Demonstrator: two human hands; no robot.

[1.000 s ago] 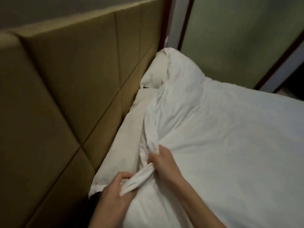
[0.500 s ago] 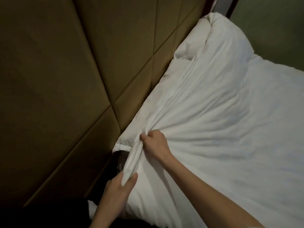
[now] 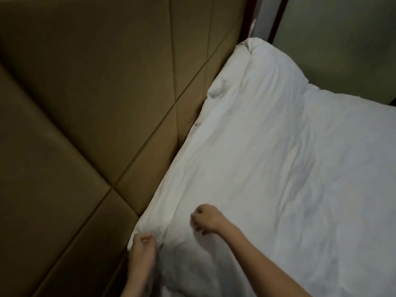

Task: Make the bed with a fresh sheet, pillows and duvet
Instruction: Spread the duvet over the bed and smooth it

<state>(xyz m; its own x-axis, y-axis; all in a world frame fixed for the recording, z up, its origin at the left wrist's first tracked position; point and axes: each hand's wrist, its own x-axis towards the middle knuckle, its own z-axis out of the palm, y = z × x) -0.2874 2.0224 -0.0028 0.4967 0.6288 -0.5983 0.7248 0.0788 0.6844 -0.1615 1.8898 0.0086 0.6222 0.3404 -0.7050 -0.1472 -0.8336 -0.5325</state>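
I see the duvet (image 3: 267,168) now drawn flat up against the headboard (image 3: 96,103) — half a second ago its edge was bunched — my left hand (image 3: 143,245) still pinching the near corner by the headboard, my right hand (image 3: 204,218) loosely curled, holding nothing — top edge looks nearly set.

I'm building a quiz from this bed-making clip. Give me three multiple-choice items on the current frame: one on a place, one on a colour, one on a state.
1. Where is the left hand?
A. at the duvet's near corner by the headboard
B. flat on the wall
C. at the far pillow

2. What colour is the duvet?
A. grey
B. white
C. tan

3. How are the right hand's fingers?
A. spread flat
B. pointing
C. curled

Answers: 1 A, its fingers pinch fabric beside the headboard; 2 B, white throughout; 3 C, a loose fist over the duvet.
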